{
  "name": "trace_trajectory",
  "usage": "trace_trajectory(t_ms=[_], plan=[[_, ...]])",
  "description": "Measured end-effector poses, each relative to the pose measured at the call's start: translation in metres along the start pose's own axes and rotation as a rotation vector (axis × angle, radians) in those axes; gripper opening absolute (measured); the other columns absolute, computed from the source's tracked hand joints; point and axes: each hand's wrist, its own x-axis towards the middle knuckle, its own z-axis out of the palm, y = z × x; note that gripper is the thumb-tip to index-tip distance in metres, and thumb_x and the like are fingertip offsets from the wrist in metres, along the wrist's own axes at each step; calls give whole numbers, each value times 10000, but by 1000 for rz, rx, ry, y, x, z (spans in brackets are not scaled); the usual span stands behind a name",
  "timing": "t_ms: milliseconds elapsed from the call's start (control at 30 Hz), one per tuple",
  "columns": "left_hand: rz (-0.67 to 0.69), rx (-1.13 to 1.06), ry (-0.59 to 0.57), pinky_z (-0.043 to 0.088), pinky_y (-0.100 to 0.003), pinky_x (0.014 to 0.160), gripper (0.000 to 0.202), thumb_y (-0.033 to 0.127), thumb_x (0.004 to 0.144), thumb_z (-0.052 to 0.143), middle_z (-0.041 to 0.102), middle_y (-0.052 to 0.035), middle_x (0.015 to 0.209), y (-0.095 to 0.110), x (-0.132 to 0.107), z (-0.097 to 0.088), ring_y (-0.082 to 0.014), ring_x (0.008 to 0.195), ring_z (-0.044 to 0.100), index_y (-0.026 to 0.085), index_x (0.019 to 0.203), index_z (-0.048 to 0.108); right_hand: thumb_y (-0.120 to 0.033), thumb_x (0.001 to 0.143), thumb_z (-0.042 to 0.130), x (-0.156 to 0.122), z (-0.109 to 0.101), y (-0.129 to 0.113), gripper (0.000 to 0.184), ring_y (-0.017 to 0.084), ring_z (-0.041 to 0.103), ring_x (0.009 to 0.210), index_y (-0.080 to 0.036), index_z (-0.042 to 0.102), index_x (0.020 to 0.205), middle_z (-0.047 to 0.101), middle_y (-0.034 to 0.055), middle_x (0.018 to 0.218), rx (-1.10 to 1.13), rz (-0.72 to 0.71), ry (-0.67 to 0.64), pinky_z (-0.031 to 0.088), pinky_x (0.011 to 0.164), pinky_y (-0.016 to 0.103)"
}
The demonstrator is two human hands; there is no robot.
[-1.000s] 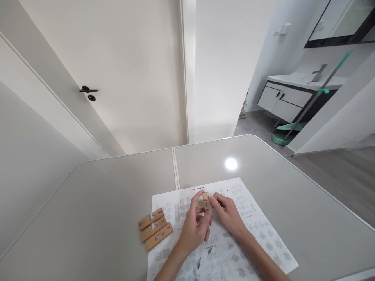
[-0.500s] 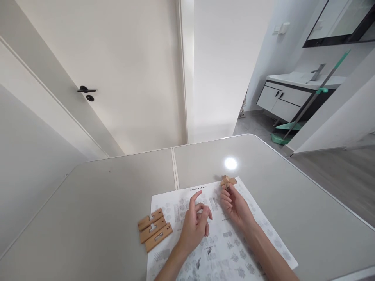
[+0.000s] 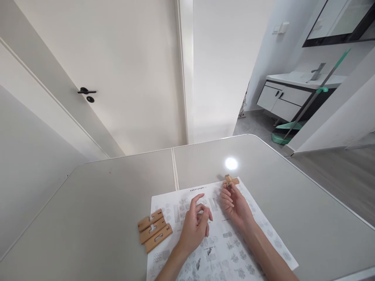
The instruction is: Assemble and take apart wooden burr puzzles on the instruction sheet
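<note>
My right hand (image 3: 235, 205) pinches a small cross-shaped assembly of wooden puzzle pieces (image 3: 230, 181) at the far edge of a printed instruction sheet (image 3: 222, 249); the assembly rests on or just above the table. My left hand (image 3: 195, 225) hovers over the sheet's middle with fingers loosely curled and apart, holding nothing. Three flat notched wooden pieces (image 3: 154, 230), numbered in black, lie side by side left of the sheet, a short way from my left hand.
The grey table (image 3: 88, 210) has a seam down its middle and rounded far corners. Beyond it stand a white door with a black handle (image 3: 86, 93), a washbasin cabinet (image 3: 288, 99) and a green-handled mop (image 3: 319, 91).
Both hands held the small wooden assembly together over the sheet. My right hand then carried it to the sheet's far edge, and my left hand let go and stayed, fingers apart.
</note>
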Motion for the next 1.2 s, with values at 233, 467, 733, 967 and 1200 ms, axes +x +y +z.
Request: trace_trajectory(t_ms=[233,467,733,967,1200], plan=[[1,22,-11,412,-214,468,486,545,1041,462,600,14,863,-2,2,1,-55,408,463,245,1423,430,-464,842,815,-10,19,8,343,73,271,487,-208,589,812,332,-86,649,-199,50,-13,287,374,164],[181,481,-64,459,-266,574,299,369,1067,458,682,-18,779,22,-20,-12,-154,569,574,292,1263,669,-502,835,821,-23,32,22,371,99,410,494,-198,612,799,471,-71,608,-541,44,-103,373,491,241],[271,999,338,532,-466,992,322,343,952,648,674,-74,1281,9,-90,-100,-332,1214,611,331,1274,650,-610,858,740,-22,27,29,416,121,390,505,-223,593,821,424,-83,601,-696,15,-111,395,530,277],[31,1166,485,477,-603,1086,747,502,822,713,605,-116,1446,-23,-141,-182,-399,1328,566,275,1489,467,-609,848,744,-22,27,29,414,128,408,523,-229,583,823,421,-77,632,-723,19,-113,406,528,282],[26,1106,469,507,-604,1079,800,514,821,727,597,-121,1480,-31,-148,-179,-412,1331,584,286,1519,410,-618,861,726,-25,30,27,421,129,414,519,-226,578,823,437,-77,611,-757,31,-137,401,548,289]])
